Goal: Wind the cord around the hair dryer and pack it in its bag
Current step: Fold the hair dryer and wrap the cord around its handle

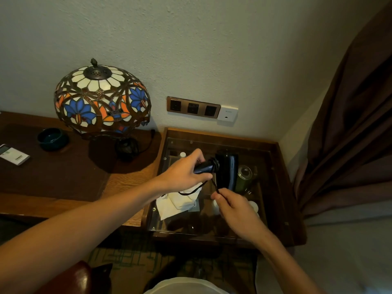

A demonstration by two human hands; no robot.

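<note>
We hold the hair dryer [226, 169] above the glass-topped side table [277, 187] — our left hand [184, 174] wrapped around its handle, a few turns of cord [215, 183] coiled there. Our right hand [232, 205] pinches the loose cord. The white bag [178, 203] lies on the glass below, near a green tin [244, 177].

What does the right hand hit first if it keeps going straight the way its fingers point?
Probably the hair dryer. The right hand pinches the cord with fingertips aimed up and slightly left, and the dryer body sits just beyond them, held by the left hand. Depth is unclear from this single view.
</note>
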